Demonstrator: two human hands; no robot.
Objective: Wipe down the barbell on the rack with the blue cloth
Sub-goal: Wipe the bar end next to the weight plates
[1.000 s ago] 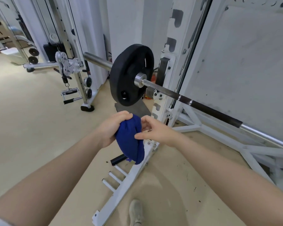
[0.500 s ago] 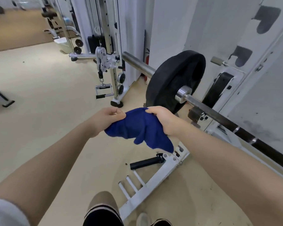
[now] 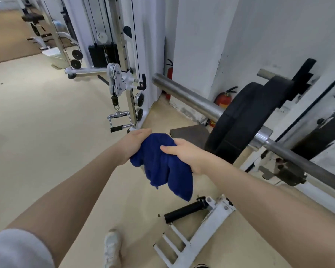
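A bunched blue cloth (image 3: 162, 167) hangs between my two hands in the middle of the view. My left hand (image 3: 133, 144) grips its left upper edge, and my right hand (image 3: 188, 153) grips its right side. The steel barbell (image 3: 186, 95) lies on the white rack (image 3: 325, 105), running from the upper middle down to the right. A black weight plate (image 3: 240, 122) sits on the bar just right of my hands. Both hands are in front of the bar's sleeve and below it, not touching it.
The rack's white floor base with pegs and a black roller (image 3: 188, 209) lies below my hands. A cable machine with a hanging handle (image 3: 120, 120) stands at left. Red fire extinguishers (image 3: 224, 99) stand by the wall. My shoe (image 3: 112, 246) is at the bottom.
The view has swung left and closer to the plate end of the bar. Both hands have kept hold of the cloth, which now hangs lower between them.
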